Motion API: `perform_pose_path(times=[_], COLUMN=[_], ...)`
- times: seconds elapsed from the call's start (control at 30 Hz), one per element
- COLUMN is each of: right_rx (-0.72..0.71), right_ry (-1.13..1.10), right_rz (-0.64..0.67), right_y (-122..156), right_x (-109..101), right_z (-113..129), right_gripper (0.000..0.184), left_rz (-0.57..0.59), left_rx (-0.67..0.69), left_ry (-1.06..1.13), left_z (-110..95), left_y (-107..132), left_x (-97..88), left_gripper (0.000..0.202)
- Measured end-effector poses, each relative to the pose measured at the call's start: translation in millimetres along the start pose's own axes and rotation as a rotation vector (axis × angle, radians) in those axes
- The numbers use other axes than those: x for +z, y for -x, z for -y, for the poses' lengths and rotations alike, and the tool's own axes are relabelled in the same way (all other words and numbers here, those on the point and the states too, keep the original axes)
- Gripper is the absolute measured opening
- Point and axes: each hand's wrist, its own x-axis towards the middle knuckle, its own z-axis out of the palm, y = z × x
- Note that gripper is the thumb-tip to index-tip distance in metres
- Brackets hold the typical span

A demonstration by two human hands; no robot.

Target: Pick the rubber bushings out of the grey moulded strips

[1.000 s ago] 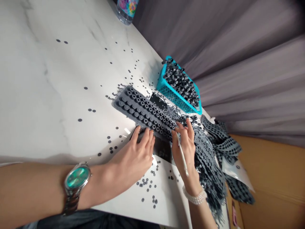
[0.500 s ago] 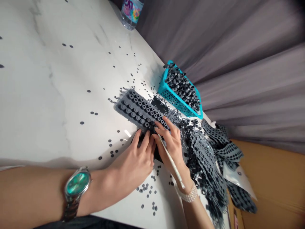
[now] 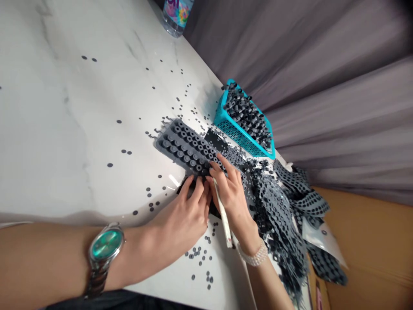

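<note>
A dark grey moulded rubber sheet (image 3: pixel 180 144) with rows of round raised cups lies at the middle of the table, over something black. My left hand (image 3: pixel 185 215) has its bent fingers pressed together against the near edge of this sheet; the thumb is hidden. My right hand (image 3: pixel 230 191) is closed around a thin white stick (image 3: pixel 223 213), whose tip points down at the sheet's near edge beside my left fingertips. The right index and middle fingers rest over the cups. What lies directly under the fingertips is hidden.
A turquoise basket (image 3: pixel 240 137) full of small dark rubber pieces stands against the grey curtain (image 3: pixel 309 86). Punched grey sheets (image 3: pixel 277 202) pile up at right, by a cardboard box (image 3: pixel 371 232). Small dark discs (image 3: pixel 208 277) dot the white table (image 3: pixel 97 103). A water bottle (image 3: pixel 176 19) stands at the back.
The white stick has swung in my right hand: its free end moved left, away from the wrist, and it stands steeper. My left hand has barely moved.
</note>
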Motion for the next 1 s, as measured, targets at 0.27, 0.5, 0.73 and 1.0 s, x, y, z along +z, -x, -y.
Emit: perform_pose_path(times=[0.27,0.5,0.73,1.0], right_rx=[-0.01,-0.033,-0.068,0.257], right_ry=[-0.101,-0.079,-0.008,-0.022], right_rz=[-0.057,-0.035,0.049,-0.113], right_y=[6,7,-1,-2], right_x=[-5,-4,-5,-6], right_z=[0,0,-2,-28], right_gripper=[0.02,0.02,0.016,0.017], left_rz=[0.002,0.0,0.014,-0.033], left_rx=[0.004,0.002,0.001,-0.013], left_ry=[-0.001,-0.011,-0.02,0.03], left_z=[0,1,1,-4], left_y=[-1,-1,-1,3], left_x=[-5.0,-8.2,-7.3,3.8], left_gripper=[0.045,0.043,0.046,0.052])
